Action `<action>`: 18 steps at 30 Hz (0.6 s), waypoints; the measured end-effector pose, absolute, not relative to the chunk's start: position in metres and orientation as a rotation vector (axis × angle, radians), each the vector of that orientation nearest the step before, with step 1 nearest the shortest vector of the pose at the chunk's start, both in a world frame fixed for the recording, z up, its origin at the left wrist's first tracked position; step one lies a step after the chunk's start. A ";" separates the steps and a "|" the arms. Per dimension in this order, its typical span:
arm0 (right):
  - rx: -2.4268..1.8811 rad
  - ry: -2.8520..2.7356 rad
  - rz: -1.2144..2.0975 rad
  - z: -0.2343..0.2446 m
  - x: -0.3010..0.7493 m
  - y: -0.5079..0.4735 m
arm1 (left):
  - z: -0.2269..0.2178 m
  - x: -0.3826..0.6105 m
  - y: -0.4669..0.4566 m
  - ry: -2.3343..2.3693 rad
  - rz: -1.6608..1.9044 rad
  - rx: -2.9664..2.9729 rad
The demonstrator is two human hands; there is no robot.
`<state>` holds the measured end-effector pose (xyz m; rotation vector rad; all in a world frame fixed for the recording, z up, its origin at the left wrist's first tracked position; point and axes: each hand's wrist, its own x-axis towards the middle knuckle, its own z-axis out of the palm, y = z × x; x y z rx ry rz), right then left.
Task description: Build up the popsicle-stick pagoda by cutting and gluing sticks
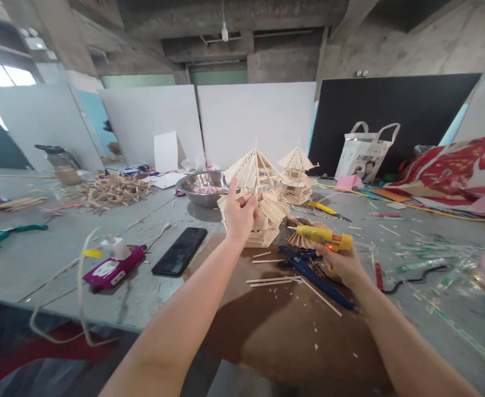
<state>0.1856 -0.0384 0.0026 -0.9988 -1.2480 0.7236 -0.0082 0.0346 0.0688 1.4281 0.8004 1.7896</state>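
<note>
My left hand (241, 214) is at the near side of a pavilion model built of thin wooden sticks (267, 220). Its index finger points up by the peaked roof, while the thumb and other fingers close on the model between roof and lower tier; the exact grip is partly hidden. My right hand (344, 264) is wrapped around a yellow hot glue gun (325, 237), nozzle pointing left toward the model, an orange light glowing on it. Below the gun lie dark blue pliers (316, 278) and several loose wooden sticks (271, 283) on a brown board (262, 331).
A smaller stick pavilion (296, 176) stands behind, with a metal bowl (203, 190) to its left. A phone (180, 252), a purple power strip (116, 267) with a looping cable and a stick pile (110, 192) lie leftward. A yellow utility knife (324, 208) lies at right.
</note>
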 end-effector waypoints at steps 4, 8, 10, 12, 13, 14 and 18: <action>-1.028 -1.205 0.740 0.002 0.186 -0.038 | 0.070 -0.006 0.037 0.783 1.796 1.441; -1.033 -1.189 0.734 0.000 0.186 -0.037 | 0.071 -0.003 0.040 0.741 1.802 1.404; -1.033 -1.185 0.735 -0.002 0.186 -0.037 | 0.072 -0.002 0.042 0.722 1.807 1.359; -1.039 -1.184 0.746 -0.002 0.186 -0.037 | 0.074 -0.002 0.043 0.706 1.812 1.310; -1.043 -1.179 0.755 -0.003 0.186 -0.037 | 0.074 -0.002 0.043 0.698 1.813 1.291; -1.049 -1.170 0.765 -0.003 0.186 -0.037 | 0.075 -0.002 0.043 0.689 1.813 1.276; -1.057 -1.139 0.807 -0.002 0.185 -0.038 | 0.076 -0.002 0.043 0.653 1.804 1.245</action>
